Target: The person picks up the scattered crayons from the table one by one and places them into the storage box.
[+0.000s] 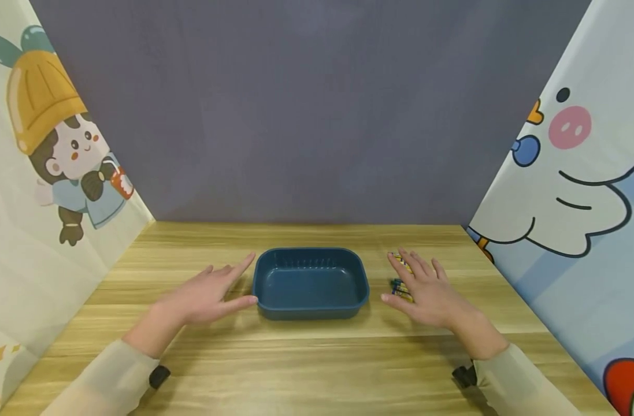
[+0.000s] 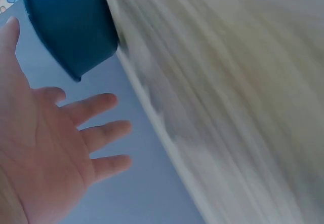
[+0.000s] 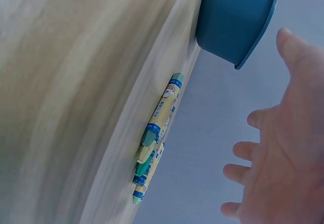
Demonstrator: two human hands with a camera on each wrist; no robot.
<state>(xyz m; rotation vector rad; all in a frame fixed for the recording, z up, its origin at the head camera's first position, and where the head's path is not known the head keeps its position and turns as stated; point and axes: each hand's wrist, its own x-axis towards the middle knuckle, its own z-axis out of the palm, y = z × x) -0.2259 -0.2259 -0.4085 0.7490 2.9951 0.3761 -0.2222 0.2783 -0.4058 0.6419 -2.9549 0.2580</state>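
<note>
A dark blue rectangular tray [image 1: 310, 313] sits on the wooden table between both hands. My left hand [image 1: 204, 294] hovers at its left side with fingers spread and holds nothing; in the head view its thumb tip appears close to the tray's wall, and whether they touch I cannot tell. To the right of the tray lie several crayons [image 1: 401, 290] in printed paper wrappers, with green and pale tips in the right wrist view [image 3: 164, 107]. My right hand [image 1: 431, 294] is above them, fingers spread and holding nothing, and hides part of them in the head view.
The wood-grain table [image 1: 317, 370] ends at a plain grey panel [image 1: 311, 115] behind. A cartoon-printed cloth [image 1: 15, 202] hangs on the left, and another printed cloth [image 1: 582, 231] on the right. Dark bands [image 1: 159, 377] show at both wrists.
</note>
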